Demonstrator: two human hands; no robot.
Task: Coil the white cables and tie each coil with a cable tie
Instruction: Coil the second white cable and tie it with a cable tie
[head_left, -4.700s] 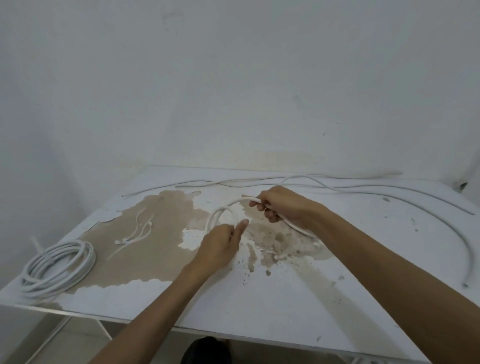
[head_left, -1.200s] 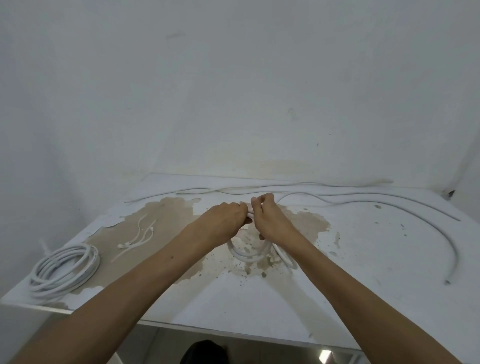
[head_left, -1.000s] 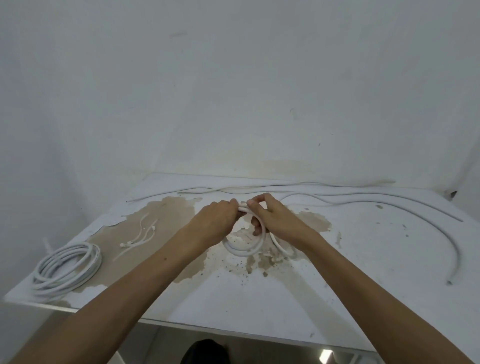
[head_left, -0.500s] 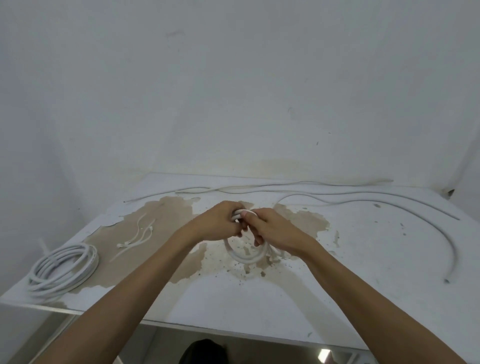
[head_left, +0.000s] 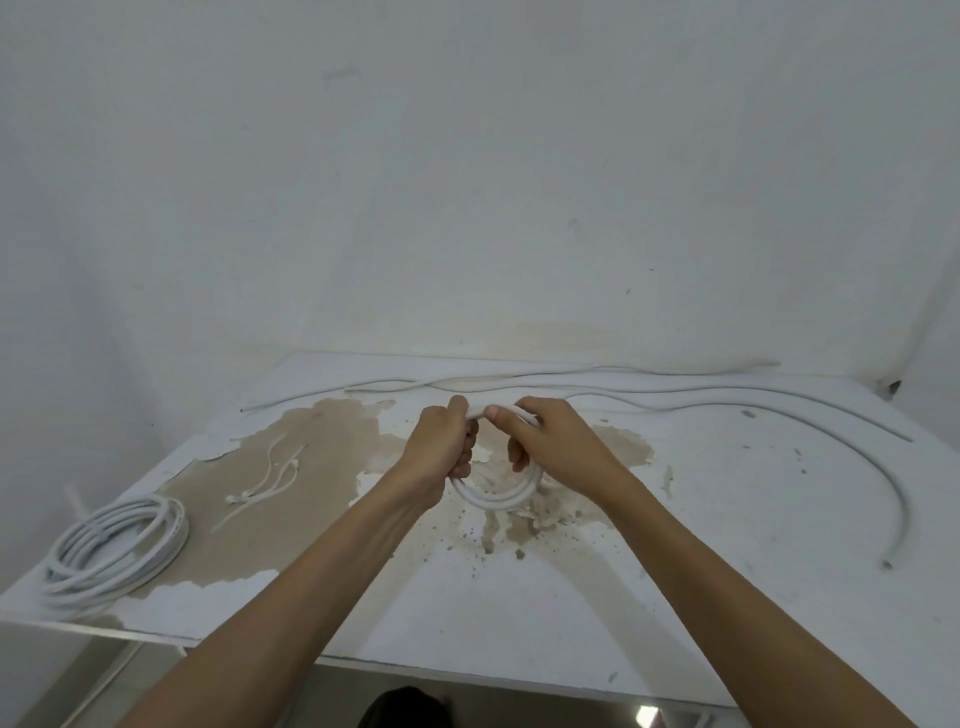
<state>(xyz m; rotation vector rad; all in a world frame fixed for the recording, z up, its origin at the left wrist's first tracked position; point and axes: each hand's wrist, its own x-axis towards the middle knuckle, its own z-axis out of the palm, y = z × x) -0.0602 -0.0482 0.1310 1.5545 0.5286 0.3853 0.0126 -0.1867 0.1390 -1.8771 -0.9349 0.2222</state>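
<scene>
A small coil of white cable (head_left: 496, 496) hangs between both hands over the stained middle of the table. My left hand (head_left: 439, 444) grips its left side, and my right hand (head_left: 558, 441) curls round its top right. The rest of this cable (head_left: 852, 452) trails right in a long arc to a free end near the table's right edge. A finished cable coil (head_left: 111, 556) lies at the front left corner. Several white cable ties (head_left: 267, 480) lie on the brown patch, left of my hands.
Two more long white cables (head_left: 571, 382) run along the back of the white table (head_left: 519, 613), near the wall. The table's front edge is close below my forearms. A dark object shows under the front edge.
The coil has gained loops as the hands kept meeting at its top. The loose cable's free end has crept a little along the right side.
</scene>
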